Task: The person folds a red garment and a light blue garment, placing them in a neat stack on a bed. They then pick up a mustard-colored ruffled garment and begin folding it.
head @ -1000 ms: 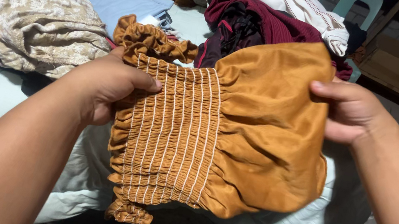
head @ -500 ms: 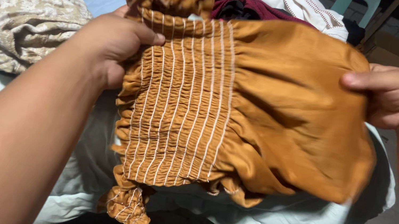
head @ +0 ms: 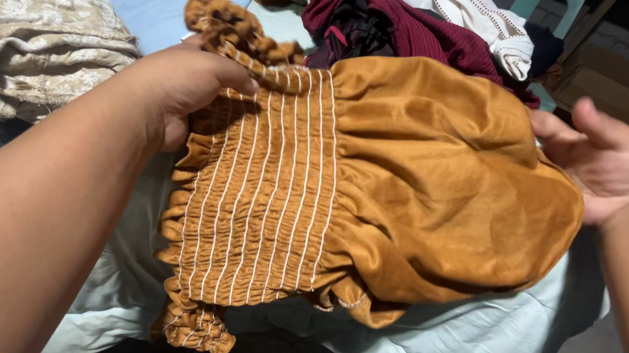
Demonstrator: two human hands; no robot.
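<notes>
Mustard-brown smocked fabric garment (head: 382, 179) hung between the hands, soft, light and limp; its ribbed, stitched band looked the firmest grip. Left hand (head: 183, 95) pinched that band; right hand (head: 602, 161) was spread loose at the plain edge.

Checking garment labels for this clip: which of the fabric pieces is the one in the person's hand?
The mustard-brown gathered top, pinched at its ruffled edge by the left hand; the other clothes lie untouched.

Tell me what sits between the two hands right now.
In the head view, the mustard smocked garment spans the stretch: the left hand grips its ruffled edge, while the right hand, fingers spread, is at its far side.
</notes>
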